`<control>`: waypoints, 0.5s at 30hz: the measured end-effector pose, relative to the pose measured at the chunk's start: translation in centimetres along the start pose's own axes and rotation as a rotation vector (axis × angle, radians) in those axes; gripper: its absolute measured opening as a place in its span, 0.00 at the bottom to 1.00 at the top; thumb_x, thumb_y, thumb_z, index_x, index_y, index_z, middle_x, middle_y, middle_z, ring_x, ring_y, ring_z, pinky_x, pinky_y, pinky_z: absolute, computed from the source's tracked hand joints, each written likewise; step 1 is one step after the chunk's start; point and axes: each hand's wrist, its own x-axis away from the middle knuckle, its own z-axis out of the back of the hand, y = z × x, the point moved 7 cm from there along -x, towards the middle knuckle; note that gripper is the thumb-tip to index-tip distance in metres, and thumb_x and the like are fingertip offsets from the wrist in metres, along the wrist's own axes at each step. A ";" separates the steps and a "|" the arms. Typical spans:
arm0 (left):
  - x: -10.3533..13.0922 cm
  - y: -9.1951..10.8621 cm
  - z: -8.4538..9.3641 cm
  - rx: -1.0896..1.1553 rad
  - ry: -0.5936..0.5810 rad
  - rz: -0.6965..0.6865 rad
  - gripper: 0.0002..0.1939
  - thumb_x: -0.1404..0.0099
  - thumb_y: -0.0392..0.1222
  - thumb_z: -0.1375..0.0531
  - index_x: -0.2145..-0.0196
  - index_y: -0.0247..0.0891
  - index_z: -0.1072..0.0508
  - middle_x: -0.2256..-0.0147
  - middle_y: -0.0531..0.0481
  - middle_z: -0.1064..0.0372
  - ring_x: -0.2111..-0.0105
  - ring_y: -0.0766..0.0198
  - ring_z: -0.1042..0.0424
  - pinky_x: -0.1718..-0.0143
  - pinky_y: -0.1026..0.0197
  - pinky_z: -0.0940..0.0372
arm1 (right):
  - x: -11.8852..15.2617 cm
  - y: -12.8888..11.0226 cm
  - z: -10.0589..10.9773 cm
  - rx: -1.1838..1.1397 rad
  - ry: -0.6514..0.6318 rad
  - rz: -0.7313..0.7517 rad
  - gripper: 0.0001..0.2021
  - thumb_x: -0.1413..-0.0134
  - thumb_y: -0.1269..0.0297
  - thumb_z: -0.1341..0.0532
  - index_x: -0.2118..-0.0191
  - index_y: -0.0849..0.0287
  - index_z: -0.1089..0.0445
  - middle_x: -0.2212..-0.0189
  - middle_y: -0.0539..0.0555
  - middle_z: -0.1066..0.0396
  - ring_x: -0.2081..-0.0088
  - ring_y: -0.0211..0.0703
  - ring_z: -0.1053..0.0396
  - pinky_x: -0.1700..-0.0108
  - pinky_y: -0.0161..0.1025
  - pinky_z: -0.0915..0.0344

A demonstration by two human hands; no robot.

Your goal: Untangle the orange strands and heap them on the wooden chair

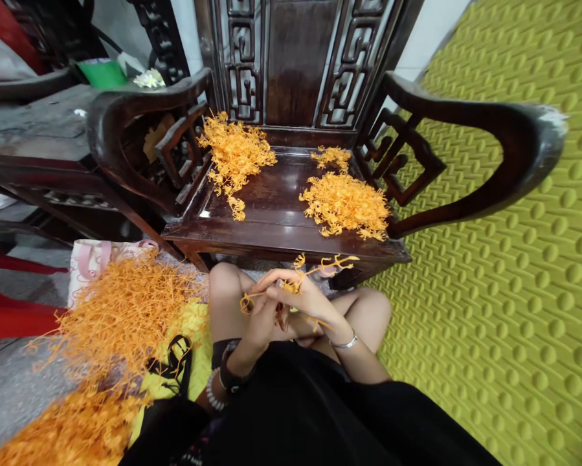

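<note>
We have both hands together above our lap, in front of the wooden chair (291,223). Our left hand (262,320) has its fingers bent in around some thin orange sprigs (291,285), and our right hand (306,299) is curled round them from the other side. The fingers of both are closed on the sprigs, though where they overlap we cannot tell which fingertip holds which stem. One branched end (336,264) sticks out past our right hand, towards the seat's front edge.

More orange pieces lie on the chair seat: a pile on the left (239,155), a rounder pile on the right (346,204) and a small clump (332,157) just behind that one. Beside our left knee a loose, stringy heap (130,310) rises near a pink-handled bag (85,265), with a denser heap (77,427) below it.

The stems look thin and springy, so we would do best to pinch lightly near the joins, steady one side while the other hand works, and ease the curled tips apart rather than tug. Holding the long end clear of our silver bracelet (346,342) should help prevent snags.
</note>
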 end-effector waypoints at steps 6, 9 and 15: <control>0.9 -0.7 -0.4 -0.155 -0.111 -0.124 0.32 0.41 0.69 0.44 0.79 0.35 0.43 0.81 0.54 0.52 0.80 0.72 0.52 0.78 0.65 0.53 | 0.0 -0.7 1.4 -0.204 0.433 0.188 0.31 0.41 0.49 0.41 0.89 0.60 0.47 0.89 0.50 0.45 0.80 0.35 0.40 0.67 0.37 0.39; 2.2 0.0 -2.3 -0.240 -0.269 -0.202 0.29 0.31 0.62 0.50 0.78 0.35 0.46 0.80 0.54 0.54 0.79 0.71 0.55 0.77 0.63 0.53 | 0.9 -3.4 2.4 -0.421 0.571 0.367 0.37 0.40 0.49 0.42 0.89 0.62 0.63 0.93 0.46 0.64 0.88 0.29 0.59 0.75 0.35 0.45; 4.0 1.8 -5.5 -0.263 -0.515 -0.308 0.26 0.26 0.53 0.54 0.79 0.35 0.46 0.81 0.54 0.54 0.81 0.72 0.55 0.78 0.62 0.56 | 3.3 -9.7 2.4 -0.388 0.425 0.641 0.36 0.36 0.44 0.50 0.89 0.60 0.61 0.95 0.47 0.68 0.93 0.31 0.61 0.84 0.36 0.59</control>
